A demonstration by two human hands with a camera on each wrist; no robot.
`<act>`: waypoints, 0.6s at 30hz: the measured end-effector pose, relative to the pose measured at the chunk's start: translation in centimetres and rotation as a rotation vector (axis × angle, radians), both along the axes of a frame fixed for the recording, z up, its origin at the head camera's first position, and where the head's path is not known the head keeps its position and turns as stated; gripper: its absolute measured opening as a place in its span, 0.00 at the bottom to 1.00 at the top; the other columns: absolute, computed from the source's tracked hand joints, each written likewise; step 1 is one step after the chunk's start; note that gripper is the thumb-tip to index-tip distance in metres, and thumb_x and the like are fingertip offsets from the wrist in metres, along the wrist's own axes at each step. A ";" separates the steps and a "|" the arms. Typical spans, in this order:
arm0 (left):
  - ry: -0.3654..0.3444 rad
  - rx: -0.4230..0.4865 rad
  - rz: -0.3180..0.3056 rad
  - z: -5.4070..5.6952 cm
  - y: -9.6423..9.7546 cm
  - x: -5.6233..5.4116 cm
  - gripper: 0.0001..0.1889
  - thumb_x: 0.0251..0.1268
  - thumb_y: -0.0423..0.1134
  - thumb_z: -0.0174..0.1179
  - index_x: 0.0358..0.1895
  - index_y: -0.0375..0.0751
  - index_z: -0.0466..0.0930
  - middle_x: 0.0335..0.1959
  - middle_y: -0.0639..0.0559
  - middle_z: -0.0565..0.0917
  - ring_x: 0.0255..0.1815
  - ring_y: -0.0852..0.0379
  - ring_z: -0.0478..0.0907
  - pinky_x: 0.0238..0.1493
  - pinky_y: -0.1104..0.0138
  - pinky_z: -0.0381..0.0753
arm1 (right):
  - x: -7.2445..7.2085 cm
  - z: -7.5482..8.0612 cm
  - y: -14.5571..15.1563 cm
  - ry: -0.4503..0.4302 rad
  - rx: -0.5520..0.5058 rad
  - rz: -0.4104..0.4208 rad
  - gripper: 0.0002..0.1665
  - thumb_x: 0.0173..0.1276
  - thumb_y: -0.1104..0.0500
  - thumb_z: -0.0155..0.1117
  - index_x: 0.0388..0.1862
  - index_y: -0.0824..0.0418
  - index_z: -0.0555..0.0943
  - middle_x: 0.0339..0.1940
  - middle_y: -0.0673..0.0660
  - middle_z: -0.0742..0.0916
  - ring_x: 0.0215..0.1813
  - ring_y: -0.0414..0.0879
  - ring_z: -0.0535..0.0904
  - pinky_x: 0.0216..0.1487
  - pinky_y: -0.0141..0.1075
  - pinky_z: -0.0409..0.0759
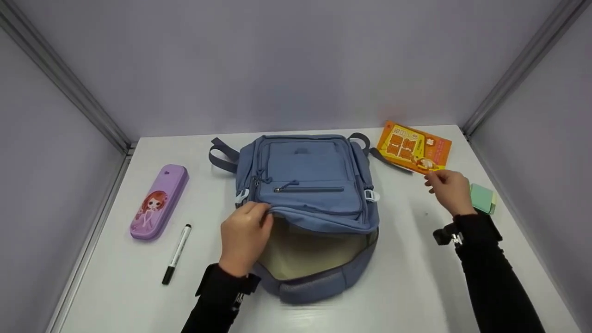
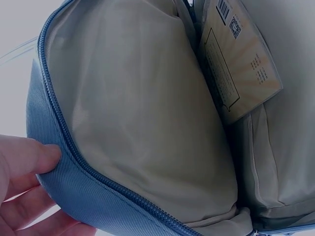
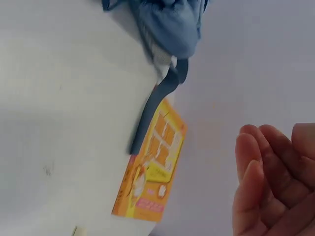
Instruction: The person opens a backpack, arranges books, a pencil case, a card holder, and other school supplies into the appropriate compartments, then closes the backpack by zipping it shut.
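A blue backpack [image 1: 307, 164] lies on the table, its main compartment gaping toward me with the pale lining [image 2: 142, 98] showing. My left hand [image 1: 244, 236] pinches the zippered edge of the opening, thumb on the fabric in the left wrist view. Inside the bag sits a flat printed packet [image 2: 238, 64] with a barcode and a QR code. On the right, an orange-and-yellow printed packet [image 1: 409, 144] lies at the table's back edge, under the end of a dark strap [image 3: 152, 108]. My right hand [image 1: 448, 192] is over the table close to this packet, fingers loosely curled and holding nothing.
A purple pencil case [image 1: 159, 201] with a cartoon girl lies on the left, and a white marker with black ends [image 1: 177, 254] beside it. A small mint-green block [image 1: 482, 198] lies partly behind my right wrist. Grey walls [image 1: 296, 64] enclose the table.
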State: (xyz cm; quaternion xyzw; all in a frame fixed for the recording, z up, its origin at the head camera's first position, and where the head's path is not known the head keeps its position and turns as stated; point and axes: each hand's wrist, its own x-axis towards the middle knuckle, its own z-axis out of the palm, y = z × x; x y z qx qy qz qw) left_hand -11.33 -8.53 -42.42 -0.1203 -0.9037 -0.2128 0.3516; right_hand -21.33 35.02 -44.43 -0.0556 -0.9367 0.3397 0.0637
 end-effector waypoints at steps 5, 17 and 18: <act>0.008 0.000 0.001 -0.3 0.0 -0.1 0.06 0.50 0.31 0.71 0.32 0.40 0.86 0.28 0.49 0.86 0.27 0.53 0.84 0.28 0.61 0.81 | -2.9 -1.9 1.8 -0.056 0.038 -0.181 0.22 0.74 0.59 0.48 0.55 0.72 0.81 0.48 0.73 0.85 0.43 0.59 0.82 0.41 0.41 0.77; 0.033 -0.002 0.013 -0.3 0.0 -0.2 0.06 0.47 0.31 0.72 0.31 0.41 0.86 0.27 0.51 0.86 0.25 0.54 0.83 0.26 0.62 0.81 | -7.5 -7.4 3.0 -0.397 0.189 -0.071 0.42 0.75 0.54 0.47 0.76 0.80 0.49 0.75 0.82 0.57 0.77 0.73 0.53 0.76 0.62 0.56; 0.031 -0.005 0.015 -0.3 0.0 -0.2 0.06 0.47 0.31 0.72 0.31 0.41 0.87 0.27 0.51 0.86 0.26 0.54 0.84 0.26 0.62 0.81 | -7.8 -7.8 3.1 -0.426 0.211 -0.054 0.43 0.76 0.52 0.47 0.75 0.81 0.47 0.75 0.82 0.55 0.77 0.74 0.51 0.76 0.63 0.55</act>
